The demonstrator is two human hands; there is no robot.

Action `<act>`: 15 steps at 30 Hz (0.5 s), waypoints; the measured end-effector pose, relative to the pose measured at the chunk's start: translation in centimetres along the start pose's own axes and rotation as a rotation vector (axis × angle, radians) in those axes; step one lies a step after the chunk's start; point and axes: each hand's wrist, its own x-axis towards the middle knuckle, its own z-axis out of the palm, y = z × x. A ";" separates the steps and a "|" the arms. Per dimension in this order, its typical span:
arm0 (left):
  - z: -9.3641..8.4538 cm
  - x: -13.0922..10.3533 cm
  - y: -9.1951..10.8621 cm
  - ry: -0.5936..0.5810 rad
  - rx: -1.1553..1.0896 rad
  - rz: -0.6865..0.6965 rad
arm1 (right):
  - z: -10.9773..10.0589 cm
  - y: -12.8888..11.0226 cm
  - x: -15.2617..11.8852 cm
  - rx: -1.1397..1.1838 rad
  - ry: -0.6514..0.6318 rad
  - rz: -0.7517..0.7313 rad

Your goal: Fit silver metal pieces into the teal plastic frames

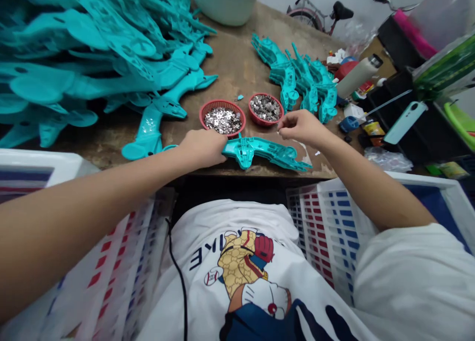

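Observation:
My left hand (206, 147) is closed around the left end of a turquoise plastic part (261, 149), which lies lengthwise along the table's front edge with its ribbed hollow side up. Just to the right, my right hand (301, 127) hangs above the part with thumb and forefinger pinched. A tiny pale bit shows at those fingertips, too small to make out. Behind the part stands a red basket (201, 117) of small shiny metal pieces (222, 120). A second, smaller red basket (264, 123) holds darker metal pieces (264, 107), close to my right fingertips.
A tall heap of turquoise parts (111, 49) covers the table's left. Several more parts (304, 78) lie in a row at the right. A pale basin (226, 4) stands behind. A bottle (359, 76) and clutter fill the right side. White crates (334, 222) flank my lap.

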 end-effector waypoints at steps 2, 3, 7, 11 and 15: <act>0.1 0.3 0.0 -0.012 -0.007 -0.012 | 0.7 -0.6 -2.0 0.071 -0.105 0.066; 0.1 0.4 0.0 -0.020 -0.010 -0.018 | 1.1 -0.8 -2.6 0.075 -0.129 0.099; -0.1 0.4 0.2 -0.036 -0.017 -0.037 | 1.8 -1.3 -3.2 -0.003 -0.116 0.175; -0.2 0.2 0.4 -0.025 -0.010 -0.048 | 1.6 -1.8 -3.1 -0.027 -0.103 0.169; -0.1 0.1 0.4 -0.022 -0.016 -0.039 | 1.7 -2.0 -3.5 -0.080 -0.086 0.138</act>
